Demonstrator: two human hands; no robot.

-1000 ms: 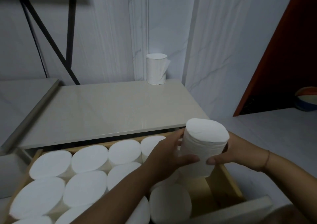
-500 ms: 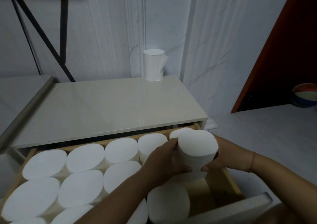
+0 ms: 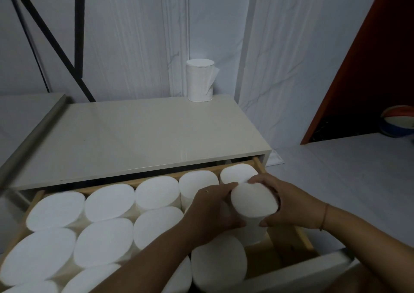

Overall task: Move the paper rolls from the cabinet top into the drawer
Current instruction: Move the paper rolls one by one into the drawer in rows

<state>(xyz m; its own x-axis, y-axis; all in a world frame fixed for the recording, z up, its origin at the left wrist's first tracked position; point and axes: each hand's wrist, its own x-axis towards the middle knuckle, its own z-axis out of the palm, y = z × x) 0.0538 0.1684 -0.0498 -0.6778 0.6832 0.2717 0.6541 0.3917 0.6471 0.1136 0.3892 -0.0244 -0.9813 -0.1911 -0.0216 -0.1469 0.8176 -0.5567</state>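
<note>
At the right end of the drawer (image 3: 303,239), left hand (image 3: 212,209) and right hand (image 3: 289,205) curl their fingers round one upright paper roll (image 3: 253,203). This looks like the placing step: seat it, release, then fetch the last roll (image 3: 200,80) behind the drawer.

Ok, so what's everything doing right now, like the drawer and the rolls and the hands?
Drawer: pulled open, nearly full.
Rolls in the drawer: standing upright, packed in rows.
Held roll: upright, partly down in the gap on the drawer's right side.
Left hand: grips the held roll.
Right hand: grips the held roll.
Roll on the cabinet top: upright by the wall, loose end hanging.
</note>
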